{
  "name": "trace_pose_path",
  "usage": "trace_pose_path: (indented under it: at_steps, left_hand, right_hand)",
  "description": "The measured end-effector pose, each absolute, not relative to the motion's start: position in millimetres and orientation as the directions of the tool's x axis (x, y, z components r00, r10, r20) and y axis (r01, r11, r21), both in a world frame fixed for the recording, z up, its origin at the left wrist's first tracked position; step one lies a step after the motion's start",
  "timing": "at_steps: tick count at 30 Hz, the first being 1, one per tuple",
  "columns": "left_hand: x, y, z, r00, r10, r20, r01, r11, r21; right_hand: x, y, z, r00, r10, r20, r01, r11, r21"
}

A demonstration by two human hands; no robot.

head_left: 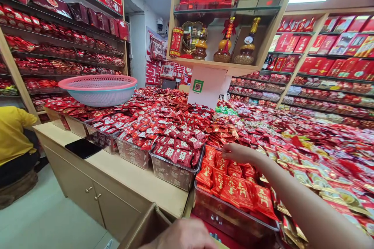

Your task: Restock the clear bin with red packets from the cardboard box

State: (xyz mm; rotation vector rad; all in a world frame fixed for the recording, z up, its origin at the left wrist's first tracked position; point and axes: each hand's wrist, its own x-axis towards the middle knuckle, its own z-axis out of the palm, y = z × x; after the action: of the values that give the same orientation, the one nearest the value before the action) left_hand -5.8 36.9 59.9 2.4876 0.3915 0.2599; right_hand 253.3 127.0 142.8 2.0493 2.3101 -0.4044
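My right hand (pixel 237 152) reaches in from the right, low over the back of a clear plastic bin. Its fingers look bent and pressed together, and whatever they hold is hidden. Bright red packets with gold lettering (pixel 229 190) fill this bin (pixel 230 218). At the bottom edge, my left hand (pixel 184 235) is smeared by motion and its fingers cannot be made out. It is beside an open cardboard box (pixel 146 225), partly out of view. Left of the red bin, another bin (pixel 173 173) holds darker red packets (pixel 175 149).
A pink and blue plastic basket (pixel 97 89) rests on the packets at left. A black phone-like slab (pixel 82 148) lies on the counter (pixel 122 171). A display cabinet (pixel 222 63) hangs over the heap. Someone in a yellow shirt (pixel 14 134) is low at far left.
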Motion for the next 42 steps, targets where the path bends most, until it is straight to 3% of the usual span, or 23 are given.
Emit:
trace_pose_path:
  at_steps: [2, 4, 7, 10, 32, 42]
  left_hand:
    - [11, 56, 86, 0.848, 0.363, 0.385, 0.152, -0.864, 0.480]
    - [29, 80, 107, 0.784, 0.336, 0.522, 0.180, -0.928, 0.327]
    - [55, 113, 122, 0.860, 0.305, 0.409, 0.270, -0.952, 0.142]
    - [70, 128, 122, 0.913, 0.334, 0.236, 0.332, -0.942, 0.050]
    - [111, 140, 130, 0.813, 0.582, -0.019, 0.582, -0.809, 0.086]
    - [111, 146, 119, 0.835, 0.547, 0.062, 0.537, -0.834, 0.126]
  right_hand:
    - [254, 123, 142, -0.144, 0.976, -0.166, 0.974, 0.110, -0.197]
    - [253, 120, 140, -0.148, 0.979, -0.138, 0.971, 0.118, -0.207]
    - [252, 121, 137, -0.136, 0.986, -0.099, 0.973, 0.115, -0.198]
    - [252, 122, 134, -0.123, 0.990, -0.075, 0.977, 0.107, -0.184]
    - [287, 102, 122, -0.133, 0.986, 0.102, 0.968, 0.151, -0.202]
    - [282, 96, 123, -0.109, 0.988, 0.108, 0.979, 0.125, -0.160]
